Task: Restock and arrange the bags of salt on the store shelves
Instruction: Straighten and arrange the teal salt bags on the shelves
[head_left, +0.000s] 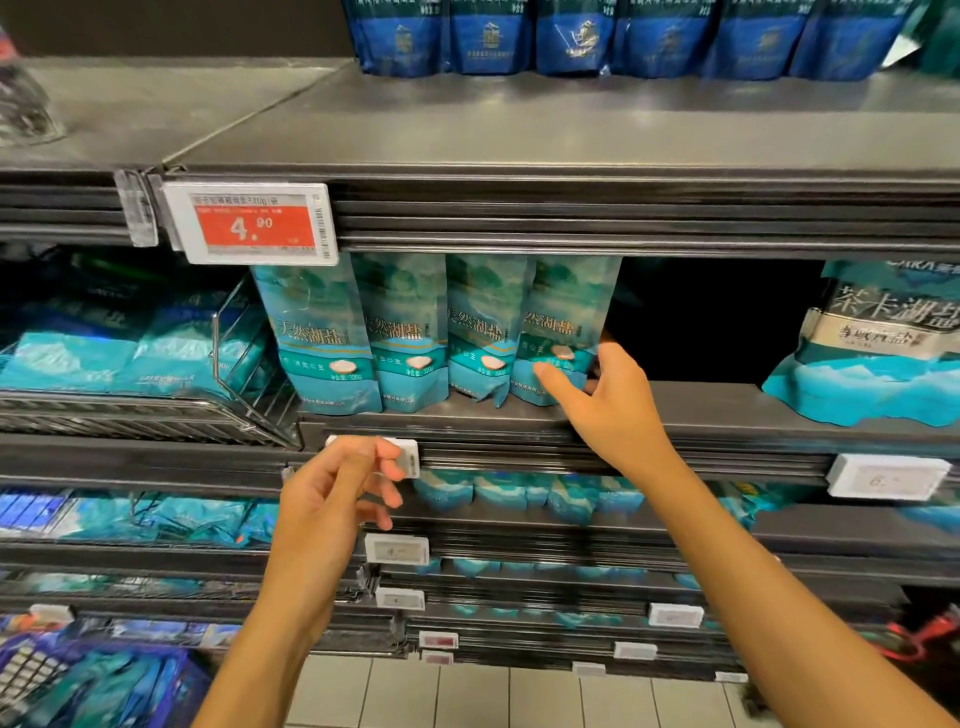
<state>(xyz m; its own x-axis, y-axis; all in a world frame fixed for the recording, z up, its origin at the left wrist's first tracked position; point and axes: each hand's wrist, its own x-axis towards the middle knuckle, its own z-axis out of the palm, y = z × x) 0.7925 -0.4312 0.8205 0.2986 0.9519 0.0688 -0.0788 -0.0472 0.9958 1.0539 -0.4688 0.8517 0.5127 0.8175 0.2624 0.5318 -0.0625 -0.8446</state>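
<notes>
Holding rightmost tall teal plastic salt bag in row of four, right hand has thumb on front, fingers curled round its right edge. Bag stands upright on dark grey metal shelf, touching its neighbour. Left hand hangs lower, fingers loosely curled, holding nothing, before small white price tag.

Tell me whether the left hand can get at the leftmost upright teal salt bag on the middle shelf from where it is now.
Probably yes. The left hand hangs empty, below the shelf edge, and the leftmost bag stands at the front with nothing before it. The right hand is busy at the rightmost bag.
</notes>
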